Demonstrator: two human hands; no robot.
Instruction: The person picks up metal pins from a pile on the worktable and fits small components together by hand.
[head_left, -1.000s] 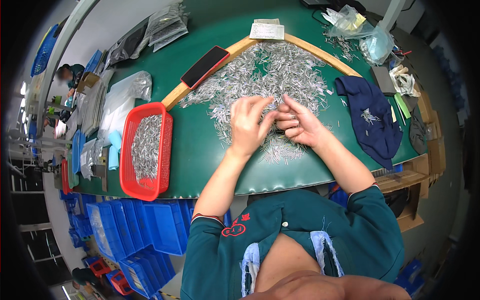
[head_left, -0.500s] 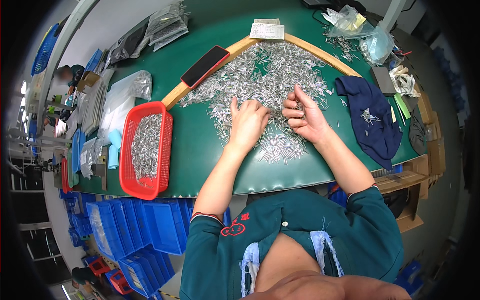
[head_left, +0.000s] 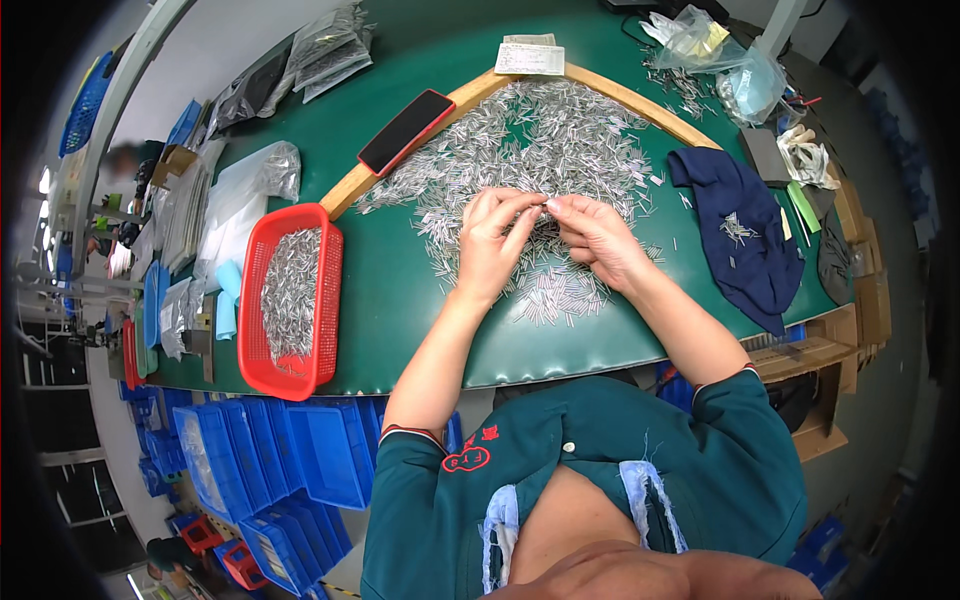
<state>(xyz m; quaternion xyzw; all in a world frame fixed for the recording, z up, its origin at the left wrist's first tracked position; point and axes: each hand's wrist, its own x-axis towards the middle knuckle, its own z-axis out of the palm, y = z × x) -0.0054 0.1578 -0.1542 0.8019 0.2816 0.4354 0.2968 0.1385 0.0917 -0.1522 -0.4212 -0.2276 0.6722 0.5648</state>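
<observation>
A wide heap of small, slim silvery metal pins (head_left: 480, 165) is spread over the green table. Above its middle, the fingertips of my two hands meet. My left hand (head_left: 488, 245) is pinched closed, thumb against fingers. My right hand (head_left: 603, 243) is closed in a pinch too, its thumb and forefinger against the left fingertips. Whatever lies between them is too small to make out. A smaller, flatter pile of pins (head_left: 555, 297) lies between my wrists, nearer to me. Left of my left arm, a red plastic basket (head_left: 328, 300) holds many more such pins.
Wooden strips (head_left: 645, 108) border the heap at the back, with a phone (head_left: 405, 132) on the left one and paper slips (head_left: 530, 60) at their corner. A dark blue cloth (head_left: 735, 200) with some pins lies right. Clear plastic bags (head_left: 240, 195) are at left; blue bins (head_left: 330, 460) stand below.
My hands were apart over the heap, fingers loosely curled. They have come together, and their fingertips now meet in a pinch. The basket and heap look the same.
</observation>
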